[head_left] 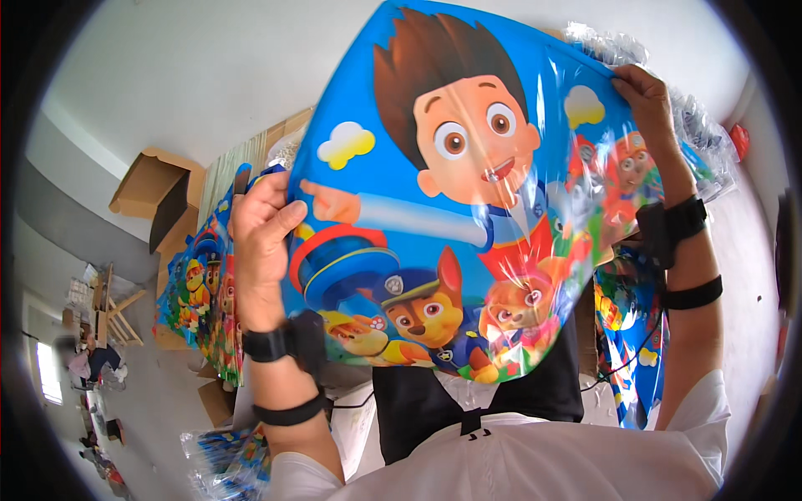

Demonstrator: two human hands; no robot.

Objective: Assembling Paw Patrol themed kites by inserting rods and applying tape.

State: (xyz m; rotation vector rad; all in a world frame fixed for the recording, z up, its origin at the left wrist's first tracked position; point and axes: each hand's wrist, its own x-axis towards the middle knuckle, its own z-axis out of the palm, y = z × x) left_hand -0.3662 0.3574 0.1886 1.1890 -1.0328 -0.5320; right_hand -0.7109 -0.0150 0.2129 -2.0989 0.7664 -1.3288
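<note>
A large, glossy blue plastic sheet (493, 225) printed with cartoon figures, dogs and clouds is stretched up in front of me. My left hand (266, 225) pinches its left edge between thumb and fingers. Higher up, my right hand (647, 104) grips the upper right edge, with its fingertips partly out of sight. Light glints off folds in the right half, and the lower edge hangs over my dark apron (401, 401). Both wrists wear black straps with small devices.
More printed plastic lies in a pile (200, 288) at the left and another pile (633, 367) at the right. Crumpled clear film (697, 125) is at the far right. An open cardboard box (163, 188) stands far left, with a clear-wrapped bundle (225, 463) at the lower left.
</note>
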